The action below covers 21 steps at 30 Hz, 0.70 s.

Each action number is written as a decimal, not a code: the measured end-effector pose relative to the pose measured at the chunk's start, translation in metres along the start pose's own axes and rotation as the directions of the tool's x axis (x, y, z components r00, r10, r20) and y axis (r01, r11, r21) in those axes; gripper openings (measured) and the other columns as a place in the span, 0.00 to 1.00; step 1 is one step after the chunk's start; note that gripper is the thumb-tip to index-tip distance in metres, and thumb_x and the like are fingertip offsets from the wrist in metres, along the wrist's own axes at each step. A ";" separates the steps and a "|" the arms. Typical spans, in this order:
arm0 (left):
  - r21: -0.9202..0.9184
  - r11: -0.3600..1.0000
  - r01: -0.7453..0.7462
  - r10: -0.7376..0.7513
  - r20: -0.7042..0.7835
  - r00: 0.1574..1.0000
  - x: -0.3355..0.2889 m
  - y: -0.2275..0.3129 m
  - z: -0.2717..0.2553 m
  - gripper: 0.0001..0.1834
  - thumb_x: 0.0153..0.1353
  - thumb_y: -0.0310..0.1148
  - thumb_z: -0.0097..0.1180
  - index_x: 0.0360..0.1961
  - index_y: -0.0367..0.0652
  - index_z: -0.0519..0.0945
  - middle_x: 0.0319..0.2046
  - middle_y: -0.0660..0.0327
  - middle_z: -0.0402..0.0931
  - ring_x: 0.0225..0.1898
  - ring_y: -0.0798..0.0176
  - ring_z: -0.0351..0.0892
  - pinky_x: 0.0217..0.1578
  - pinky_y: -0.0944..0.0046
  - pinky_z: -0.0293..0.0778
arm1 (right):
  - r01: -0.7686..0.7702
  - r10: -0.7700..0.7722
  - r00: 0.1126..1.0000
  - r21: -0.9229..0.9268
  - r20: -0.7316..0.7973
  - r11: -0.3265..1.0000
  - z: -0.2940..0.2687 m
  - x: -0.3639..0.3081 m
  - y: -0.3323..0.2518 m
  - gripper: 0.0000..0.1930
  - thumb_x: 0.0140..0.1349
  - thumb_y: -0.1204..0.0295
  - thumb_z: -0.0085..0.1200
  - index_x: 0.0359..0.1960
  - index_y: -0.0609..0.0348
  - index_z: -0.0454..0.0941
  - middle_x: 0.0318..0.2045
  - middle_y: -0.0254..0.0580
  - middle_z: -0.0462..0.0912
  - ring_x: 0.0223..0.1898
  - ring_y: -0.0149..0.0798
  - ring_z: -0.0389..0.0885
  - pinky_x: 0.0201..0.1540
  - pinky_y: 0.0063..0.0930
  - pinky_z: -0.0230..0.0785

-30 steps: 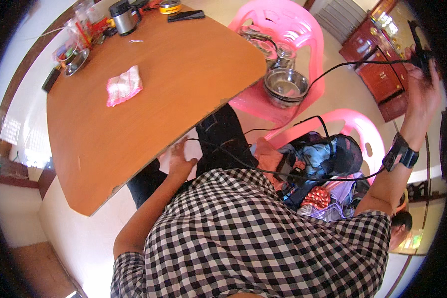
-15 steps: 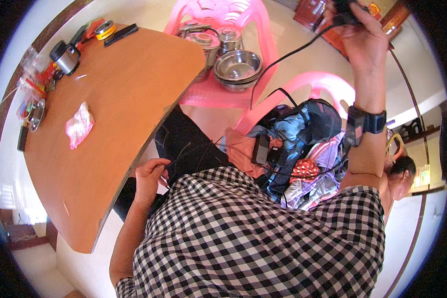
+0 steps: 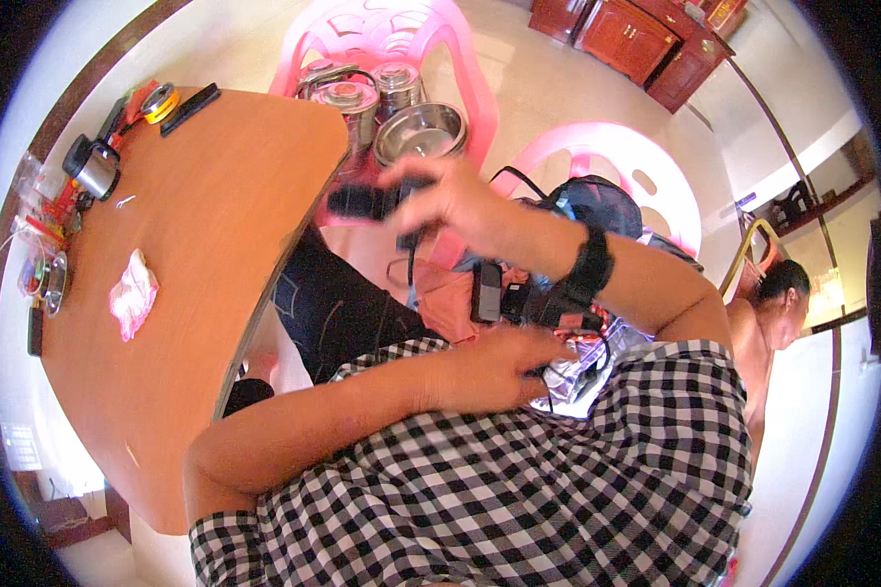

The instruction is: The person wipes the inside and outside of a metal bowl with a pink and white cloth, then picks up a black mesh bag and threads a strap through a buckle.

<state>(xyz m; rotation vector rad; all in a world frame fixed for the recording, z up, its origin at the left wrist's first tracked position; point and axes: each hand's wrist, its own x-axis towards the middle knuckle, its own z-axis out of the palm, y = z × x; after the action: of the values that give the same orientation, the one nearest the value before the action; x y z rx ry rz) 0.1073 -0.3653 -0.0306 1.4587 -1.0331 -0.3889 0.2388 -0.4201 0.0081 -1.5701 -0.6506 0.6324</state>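
Observation:
My right hand (image 3: 450,201), smeared by motion, is raised in front of the pink chair with the pots. Its fingers are closed on a black object (image 3: 367,202), too blurred to name. A dark wrist device (image 3: 595,256) is strapped to that arm. Across my body, my left hand (image 3: 494,370) lies just below that wrist, its fingertips pinched on a thin black cable (image 3: 550,391). Past the hands, a dark rectangular device (image 3: 486,292) rests on a salmon cloth (image 3: 443,298) in the heap of clothes on the second pink chair (image 3: 671,181).
To the left is a wooden table (image 3: 206,254) with a crumpled pink-white cloth (image 3: 133,295), a steel mug (image 3: 93,168) and a yellow tape roll (image 3: 160,103). Steel pots and a bowl (image 3: 421,137) stand on a pink chair (image 3: 485,88). Another person (image 3: 754,328) is at the right.
My right hand has come down and left from the upper right, still with the black object. My left hand has moved right, from beside the table edge to below the right wrist. The view has shifted.

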 end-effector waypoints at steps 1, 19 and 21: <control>0.021 0.999 0.040 -0.041 0.050 0.998 -0.002 0.008 0.002 0.25 0.54 0.30 0.57 0.55 0.35 0.74 0.48 0.44 0.75 0.51 0.45 0.75 0.55 0.54 0.69 | -0.090 0.087 0.995 0.072 0.045 0.993 0.003 -0.009 0.018 0.18 0.47 0.78 0.62 0.43 0.63 0.77 0.31 0.37 0.80 0.28 0.29 0.79 0.32 0.24 0.73; -0.281 0.957 0.073 -0.134 -0.205 0.969 -0.028 0.036 -0.036 0.20 0.59 0.22 0.54 0.54 0.38 0.75 0.43 0.58 0.79 0.45 0.65 0.78 0.43 0.69 0.74 | 0.153 0.200 0.823 -0.546 0.531 0.824 -0.019 -0.081 0.095 0.25 0.41 0.70 0.64 0.46 0.53 0.78 0.31 0.40 0.80 0.33 0.42 0.78 0.38 0.36 0.71; -0.370 0.921 0.125 -0.260 -0.341 0.903 -0.055 0.034 -0.054 0.20 0.60 0.21 0.54 0.55 0.38 0.75 0.43 0.59 0.80 0.45 0.66 0.79 0.42 0.69 0.75 | 0.187 0.296 0.848 -0.770 0.440 0.610 -0.017 -0.093 0.092 0.30 0.40 0.67 0.64 0.52 0.48 0.76 0.29 0.42 0.82 0.28 0.48 0.79 0.34 0.40 0.71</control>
<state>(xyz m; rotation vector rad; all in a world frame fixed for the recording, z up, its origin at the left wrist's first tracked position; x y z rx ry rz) 0.1062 -0.2844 -0.0074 1.2592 -0.4737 -0.3834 0.1912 -0.5068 -0.0792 -2.2757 -1.4722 0.9149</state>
